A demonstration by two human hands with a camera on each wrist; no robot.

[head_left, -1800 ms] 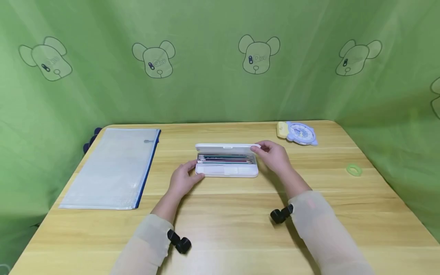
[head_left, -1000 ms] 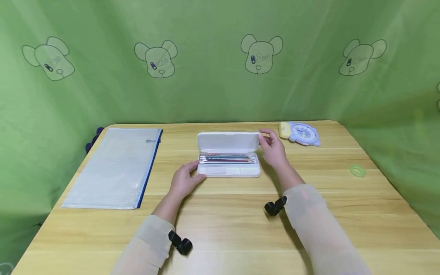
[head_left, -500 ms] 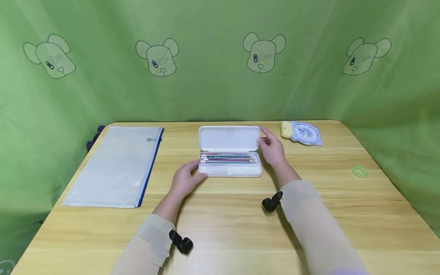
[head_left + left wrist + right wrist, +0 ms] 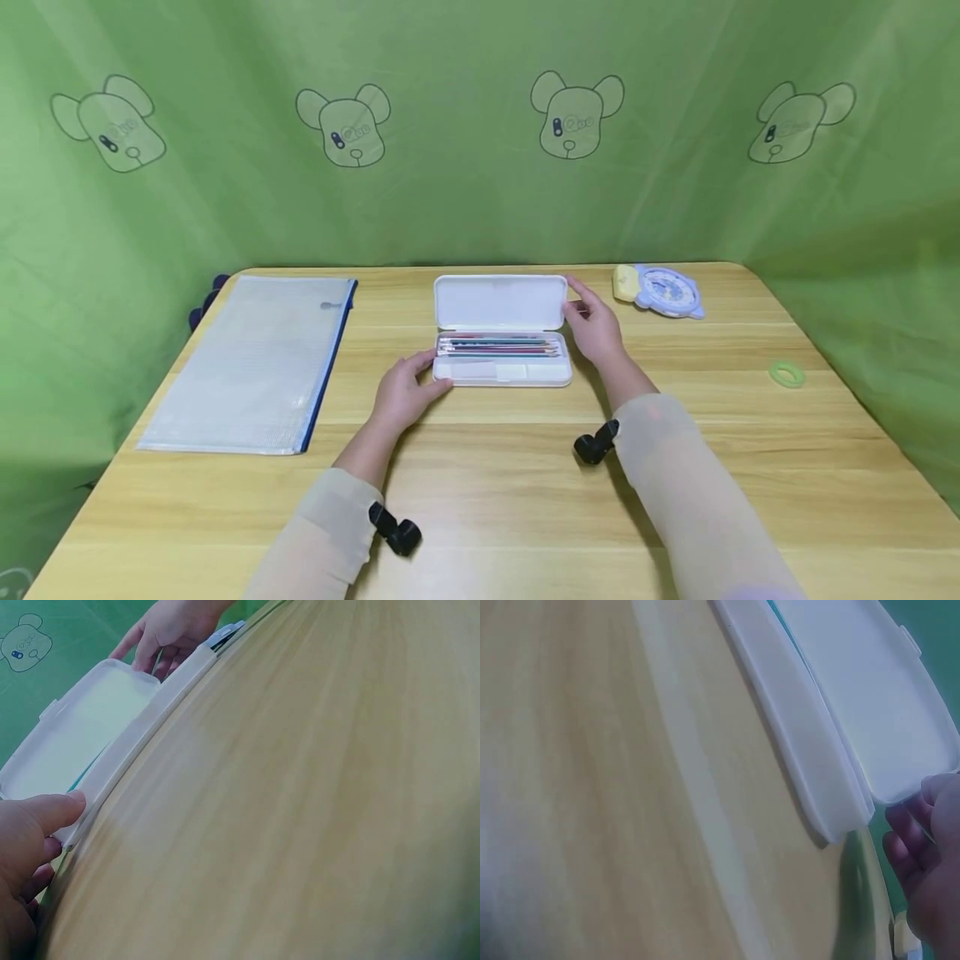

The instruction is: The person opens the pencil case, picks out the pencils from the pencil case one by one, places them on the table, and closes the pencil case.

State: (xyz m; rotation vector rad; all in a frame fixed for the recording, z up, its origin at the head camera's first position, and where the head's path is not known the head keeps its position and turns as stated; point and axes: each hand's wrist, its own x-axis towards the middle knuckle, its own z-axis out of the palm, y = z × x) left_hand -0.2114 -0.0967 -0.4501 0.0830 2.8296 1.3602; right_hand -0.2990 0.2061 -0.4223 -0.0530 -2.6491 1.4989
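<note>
While the left hand (image 4: 402, 393) grips the pencil case (image 4: 502, 383) at its left end, the right hand (image 4: 597, 331) holds the lid (image 4: 501, 302) by its right edge. The case lies open on the table (image 4: 495, 475)

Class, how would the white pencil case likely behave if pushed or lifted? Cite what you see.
The pencil case would probably stay stiff: it looks straight-edged and moulded, like plastic. Its lid might swing, as it appears joined along the back. The pencils would likely slide or roll if it tilted, since they seem to lie loose.
</note>
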